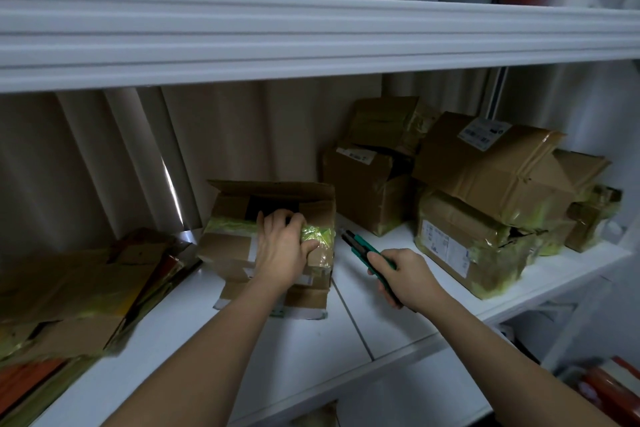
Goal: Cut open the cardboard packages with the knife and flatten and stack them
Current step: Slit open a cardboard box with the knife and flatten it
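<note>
On the white shelf (pixel 398 319), my two hands work at an opened cardboard box.

My left hand (pixel 282 248) has its fingers (pixel 277 218) curled over the front edge of the open cardboard box (pixel 242 239), gripping it by the green-taped rim; my right hand (pixel 403 276) is wrapped round the green utility knife (pixel 363 248), its tip pointing toward the box's right side but not touching it. I see the box standing in the middle of the shelf, top flap raised. Left of it lies a stack of flattened cardboard (pixel 76 302). To the right, well apart, sits a pile of taped packages (pixel 485 191), some crushed, some bearing shipping labels.
</note>
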